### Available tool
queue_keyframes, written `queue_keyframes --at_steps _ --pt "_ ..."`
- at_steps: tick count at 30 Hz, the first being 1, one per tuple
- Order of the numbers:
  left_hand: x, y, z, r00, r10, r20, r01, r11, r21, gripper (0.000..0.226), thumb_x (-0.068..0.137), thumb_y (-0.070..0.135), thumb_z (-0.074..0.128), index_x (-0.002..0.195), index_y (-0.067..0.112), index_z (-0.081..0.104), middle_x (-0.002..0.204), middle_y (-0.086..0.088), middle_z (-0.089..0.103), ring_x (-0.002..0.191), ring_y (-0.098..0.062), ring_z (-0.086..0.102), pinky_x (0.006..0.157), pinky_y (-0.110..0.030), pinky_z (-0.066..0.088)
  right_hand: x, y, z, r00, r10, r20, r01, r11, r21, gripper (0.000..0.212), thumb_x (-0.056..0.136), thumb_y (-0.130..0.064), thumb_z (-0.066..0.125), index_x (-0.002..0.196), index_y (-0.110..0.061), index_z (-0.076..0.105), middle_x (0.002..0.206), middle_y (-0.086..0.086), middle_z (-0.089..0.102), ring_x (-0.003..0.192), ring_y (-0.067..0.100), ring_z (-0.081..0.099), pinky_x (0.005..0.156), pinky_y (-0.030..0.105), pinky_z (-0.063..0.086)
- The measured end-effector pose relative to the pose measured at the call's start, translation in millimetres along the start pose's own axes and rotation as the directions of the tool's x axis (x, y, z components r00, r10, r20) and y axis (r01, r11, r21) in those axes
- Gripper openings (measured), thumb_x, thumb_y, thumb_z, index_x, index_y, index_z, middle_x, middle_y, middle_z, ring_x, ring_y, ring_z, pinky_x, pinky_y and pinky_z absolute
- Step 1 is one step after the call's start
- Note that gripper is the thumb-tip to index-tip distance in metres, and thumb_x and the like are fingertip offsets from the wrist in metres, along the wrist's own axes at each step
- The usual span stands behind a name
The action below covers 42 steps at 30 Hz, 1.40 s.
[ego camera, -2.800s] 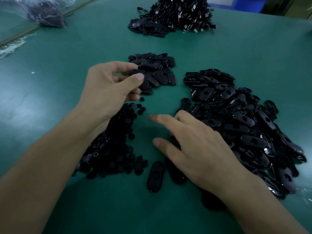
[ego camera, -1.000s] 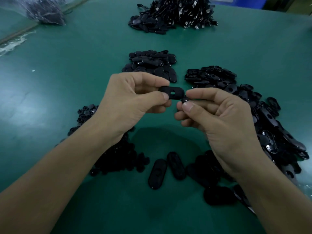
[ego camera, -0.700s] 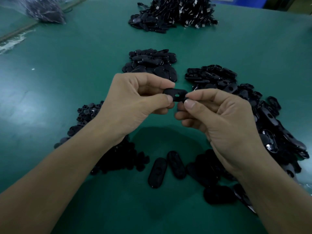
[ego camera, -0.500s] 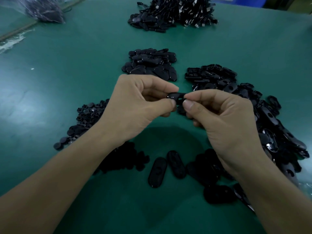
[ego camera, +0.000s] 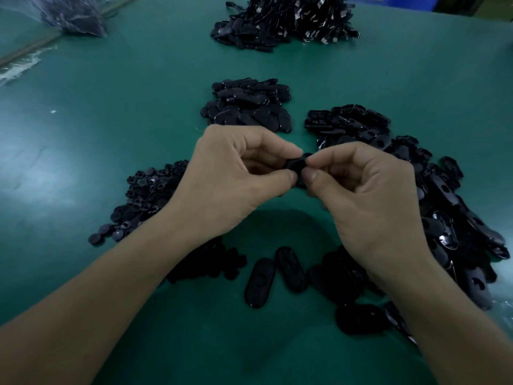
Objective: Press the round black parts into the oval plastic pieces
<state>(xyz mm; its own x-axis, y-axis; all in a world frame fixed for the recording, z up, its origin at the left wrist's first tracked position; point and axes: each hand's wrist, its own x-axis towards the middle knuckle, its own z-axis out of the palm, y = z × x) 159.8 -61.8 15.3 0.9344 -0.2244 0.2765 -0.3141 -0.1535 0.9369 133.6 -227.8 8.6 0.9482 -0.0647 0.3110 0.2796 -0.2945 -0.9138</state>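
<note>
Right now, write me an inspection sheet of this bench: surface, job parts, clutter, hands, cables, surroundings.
Surface: green table mat, glare patch at left.
Job's things: oval piece held above the mat; round parts pile at left; oval pieces pile at right; smaller oval heap beyond the hands; two loose ovals nearest the person.
Clutter: clear plastic bag of dark parts, far left corner.
Hands: left hand and right hand both pinch the oval piece, thumbs nearly meeting; its underside is hidden.
Cables: far heap looks like black cords with metal ends; too small to be sure.
Surroundings: blue object past the far right edge.
</note>
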Motion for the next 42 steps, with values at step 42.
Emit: queue_keyframes --at_steps 42 --pt "2.4 -0.6 -2.4 0.982 -0.165 0.094 0.174 0.98 -0.098 0.017 0.088 -0.001 0.071 0.096 0.013 0.066 0.068 0.002 0.072 0.064 -0.008 0.067 0.064 -0.022 0.057 -0.4 2.5 -2.1 0.996 0.041 0.078 -0.043 0.999 0.019 0.019 0.087 -0.012 0.075 0.088 -0.031 0.069 0.078 -0.011 0.074 0.07 0.007 0.07 0.061 0.012 0.049"
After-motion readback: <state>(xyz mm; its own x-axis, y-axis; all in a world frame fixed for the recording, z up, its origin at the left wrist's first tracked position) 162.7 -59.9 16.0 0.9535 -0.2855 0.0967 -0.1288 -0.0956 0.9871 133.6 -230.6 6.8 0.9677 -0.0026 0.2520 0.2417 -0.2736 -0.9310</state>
